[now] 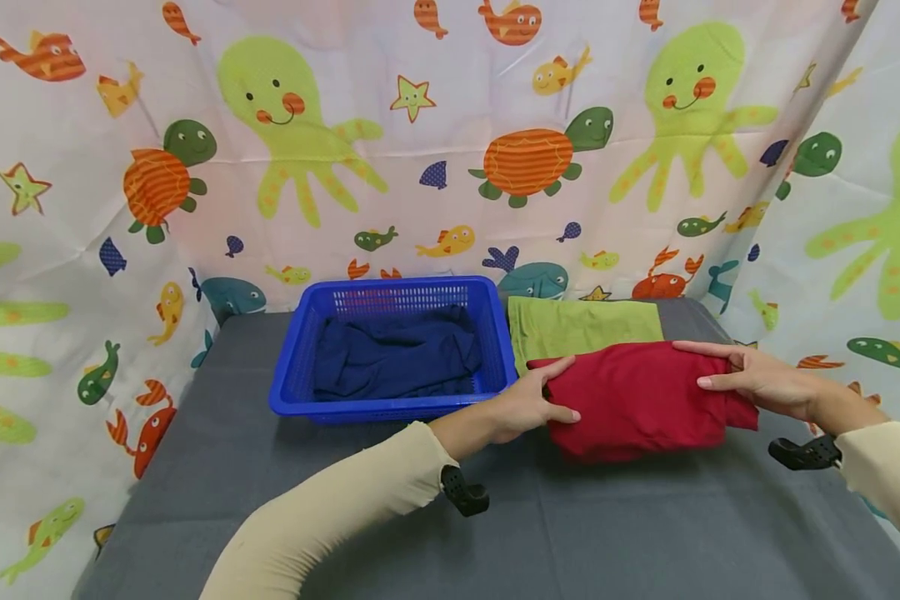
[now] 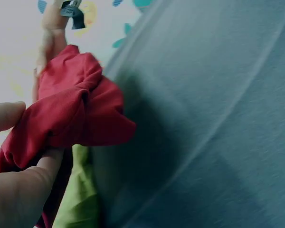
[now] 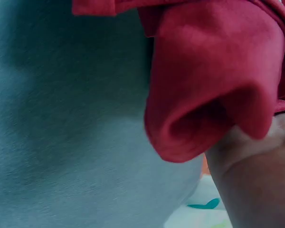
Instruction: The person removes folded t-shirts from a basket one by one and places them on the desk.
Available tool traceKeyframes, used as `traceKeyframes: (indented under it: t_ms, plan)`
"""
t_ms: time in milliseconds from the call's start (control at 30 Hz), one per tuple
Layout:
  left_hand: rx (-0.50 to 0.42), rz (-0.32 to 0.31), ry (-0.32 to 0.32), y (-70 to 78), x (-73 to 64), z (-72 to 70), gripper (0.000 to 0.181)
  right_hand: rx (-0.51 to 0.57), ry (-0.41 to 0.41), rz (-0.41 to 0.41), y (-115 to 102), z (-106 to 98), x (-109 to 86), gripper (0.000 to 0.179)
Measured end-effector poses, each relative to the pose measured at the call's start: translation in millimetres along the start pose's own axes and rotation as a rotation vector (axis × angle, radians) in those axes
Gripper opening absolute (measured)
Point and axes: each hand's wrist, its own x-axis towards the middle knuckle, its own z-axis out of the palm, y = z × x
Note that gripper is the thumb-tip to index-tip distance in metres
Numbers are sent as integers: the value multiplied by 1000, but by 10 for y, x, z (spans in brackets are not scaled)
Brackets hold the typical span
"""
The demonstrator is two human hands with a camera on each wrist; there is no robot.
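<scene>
Between both hands hangs a folded red cloth (image 1: 637, 404), lifted off the grey table with a shadow beneath it. My left hand (image 1: 521, 407) pinches its left end, thumb low and fingers at the upper edge; the left wrist view shows the cloth (image 2: 61, 109) bunched between thumb and fingers. At the other end my right hand (image 1: 768, 385) grips the upper right corner. A loose fold of the cloth (image 3: 213, 71) droops in the right wrist view. Behind it, partly covered in the head view, lies a flat light green cloth (image 1: 585, 321).
Left of the green cloth stands a blue plastic basket (image 1: 288, 367) holding a crumpled navy cloth (image 1: 397, 354). The grey table (image 1: 435, 550) runs back to a curtain (image 1: 435, 225) printed with sea animals, which also encloses both sides.
</scene>
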Motion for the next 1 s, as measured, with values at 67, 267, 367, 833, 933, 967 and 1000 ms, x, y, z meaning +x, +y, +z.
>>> traceKeyframes:
  t_ms: [67, 267, 367, 833, 933, 967, 1000]
  plan:
    - [0, -21, 8, -76, 17, 38, 85, 23, -11, -1, 79, -2, -10, 63]
    - [40, -54, 52, -295, 88, 130, 83, 62, -41, 18, 269, 7, -15, 60]
    - [90, -64, 84, -374, 132, 153, 83, 6, 17, 67, 361, 15, 14, 59]
    - [301, -16, 144, -518, 234, 3, 88, -127, 176, 132, 441, -23, 269, 69]
    - [315, -37, 141, -584, 236, -7, 87, -153, 177, 152, 487, -23, 269, 68]
    - [320, -44, 140, -603, 236, -9, 87, -158, 173, 156, 505, -23, 265, 68]
    - [325, -50, 140, -620, 236, -12, 87, -166, 168, 158, 523, -21, 261, 68]
